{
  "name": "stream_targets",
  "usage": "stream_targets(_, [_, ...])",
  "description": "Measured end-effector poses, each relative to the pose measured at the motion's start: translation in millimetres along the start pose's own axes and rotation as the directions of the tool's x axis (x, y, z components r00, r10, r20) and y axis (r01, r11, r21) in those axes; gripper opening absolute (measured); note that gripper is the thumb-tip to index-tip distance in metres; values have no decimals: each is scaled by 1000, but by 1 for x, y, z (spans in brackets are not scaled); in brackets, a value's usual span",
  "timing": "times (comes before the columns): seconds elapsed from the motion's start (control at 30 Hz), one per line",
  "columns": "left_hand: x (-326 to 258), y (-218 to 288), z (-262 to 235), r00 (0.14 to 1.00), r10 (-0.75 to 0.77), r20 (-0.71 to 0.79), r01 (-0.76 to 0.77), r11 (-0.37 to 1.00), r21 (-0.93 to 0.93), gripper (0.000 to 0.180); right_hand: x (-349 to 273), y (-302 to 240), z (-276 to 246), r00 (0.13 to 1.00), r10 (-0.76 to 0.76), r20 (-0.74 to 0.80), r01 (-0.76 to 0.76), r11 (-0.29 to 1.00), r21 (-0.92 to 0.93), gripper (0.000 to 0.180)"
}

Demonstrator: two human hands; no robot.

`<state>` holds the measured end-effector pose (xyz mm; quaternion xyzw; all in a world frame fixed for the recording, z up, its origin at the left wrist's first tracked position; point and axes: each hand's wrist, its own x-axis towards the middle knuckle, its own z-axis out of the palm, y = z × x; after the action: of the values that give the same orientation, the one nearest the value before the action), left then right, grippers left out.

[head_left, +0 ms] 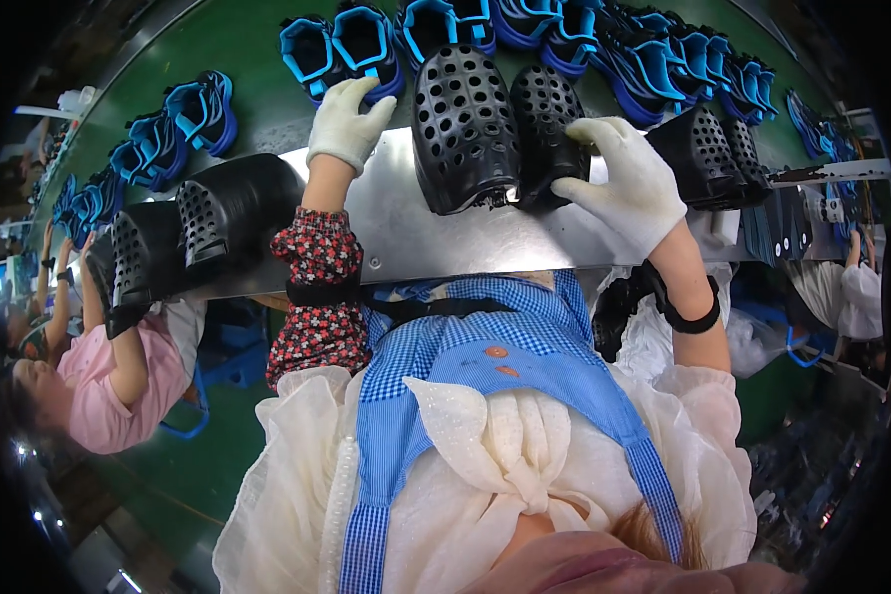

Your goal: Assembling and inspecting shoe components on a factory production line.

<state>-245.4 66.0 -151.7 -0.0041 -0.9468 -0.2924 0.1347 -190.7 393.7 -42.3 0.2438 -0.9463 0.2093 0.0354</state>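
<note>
Gloved hands at the bench, black perforated shoes up front.
Right hand point(629, 183) wrapped around a black perforated shoe point(547, 134) on the steel bench point(436, 238); left hand point(346, 124) spread wide, touching a blue shoe point(366, 45) on the green belt point(257, 89).

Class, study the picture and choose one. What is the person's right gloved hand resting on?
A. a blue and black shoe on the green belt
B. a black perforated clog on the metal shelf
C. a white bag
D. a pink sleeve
B: the right hand, in a white glove, lies on the side of a black perforated clog that stands on the metal shelf; the blue and black shoes lie beyond on the green belt.
</note>
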Motion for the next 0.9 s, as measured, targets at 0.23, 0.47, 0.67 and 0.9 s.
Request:
stream_targets(0.23, [-4, 8, -6, 998, 4, 63, 1, 996, -86, 41, 7, -1, -6, 993, 16, 119, -25, 997, 70, 58])
stream_targets(0.47, [4, 22, -24, 995, -83, 51, 93, 966, -241, 41, 7, 8, -28, 996, -47, -71, 62, 970, 235, 62])
stream_targets(0.67, [31, 71, -63, 955, 284, -88, -233, 533, -813, 43, 48, -37, -65, 976, -168, -137, 199, 944, 264, 68])
stream_targets(0.9, [17, 97, -80, 885, 455, 103, 314, -418, -853, 50, 109, -88, -61, 862, -506, -37, 494, 819, 291, 67])
